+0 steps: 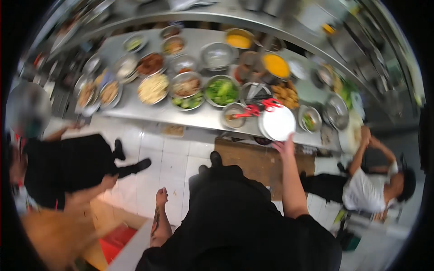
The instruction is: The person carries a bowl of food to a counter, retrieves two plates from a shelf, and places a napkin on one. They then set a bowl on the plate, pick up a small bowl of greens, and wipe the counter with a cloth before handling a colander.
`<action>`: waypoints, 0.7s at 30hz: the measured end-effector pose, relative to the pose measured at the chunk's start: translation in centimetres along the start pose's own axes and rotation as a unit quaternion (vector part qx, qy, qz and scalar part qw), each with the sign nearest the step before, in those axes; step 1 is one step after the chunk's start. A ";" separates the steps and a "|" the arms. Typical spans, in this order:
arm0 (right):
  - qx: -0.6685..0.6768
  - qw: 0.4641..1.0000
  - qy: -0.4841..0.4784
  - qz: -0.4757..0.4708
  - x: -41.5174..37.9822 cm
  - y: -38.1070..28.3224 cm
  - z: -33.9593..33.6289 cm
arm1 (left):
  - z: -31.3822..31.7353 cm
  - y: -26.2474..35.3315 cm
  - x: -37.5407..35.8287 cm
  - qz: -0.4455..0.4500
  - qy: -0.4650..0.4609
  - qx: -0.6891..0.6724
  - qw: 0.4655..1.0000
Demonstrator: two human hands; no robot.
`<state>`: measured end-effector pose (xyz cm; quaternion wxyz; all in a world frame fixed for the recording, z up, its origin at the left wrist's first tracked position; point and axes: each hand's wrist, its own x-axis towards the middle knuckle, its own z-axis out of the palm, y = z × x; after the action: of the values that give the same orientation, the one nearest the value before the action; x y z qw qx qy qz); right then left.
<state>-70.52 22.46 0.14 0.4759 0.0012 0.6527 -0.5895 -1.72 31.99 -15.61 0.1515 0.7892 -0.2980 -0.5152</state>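
My right hand (285, 145) holds the near edge of a white plate (279, 123), which seems to be part of a small stack, over the front of the steel counter (190, 118). Just behind the plate lie red-handled tools (260, 108), beside a small metal bowl (234, 115). A bowl of green leaves (222, 91) stands to the left of them. My left hand (162, 196) hangs low over the floor at my left side, its fingers curled in, and nothing shows in it.
Metal bowls of food cover much of the counter, including shredded yellow food (153, 88) and yellow liquid (276, 66). A shelf (194, 16) runs above. One person in black (68, 167) stands left; another in white (366, 189) works at the right.
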 end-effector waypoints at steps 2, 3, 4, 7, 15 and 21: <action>0.025 0.999 -0.011 0.020 0.1 -0.6 -0.4 | -0.9 -4.6 -0.7 -0.036 0.029 -0.014 0.999; 0.055 0.998 0.018 0.033 0.0 -0.9 -0.3 | -1.0 -9.0 1.2 -0.019 0.018 0.041 0.999; 0.099 0.994 0.019 0.050 0.7 -0.5 -1.3 | -0.7 -13.0 2.9 0.000 0.002 0.099 0.995; 0.154 0.985 0.030 0.070 3.4 1.0 -4.2 | 0.5 -16.6 0.8 -0.011 0.003 0.125 0.992; 0.022 0.996 -0.056 -0.059 2.4 2.5 -1.7 | 6.2 -8.5 -9.1 -0.109 -0.026 -0.026 0.993; -0.027 0.993 -0.071 -0.086 1.8 1.3 -2.5 | 9.8 -3.5 -10.0 0.021 -0.095 0.019 0.995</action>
<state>-72.27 23.77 -2.35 0.4684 -0.1101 0.6305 -0.6090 -12.37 41.69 -14.43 0.1186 0.7326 -0.3374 -0.5792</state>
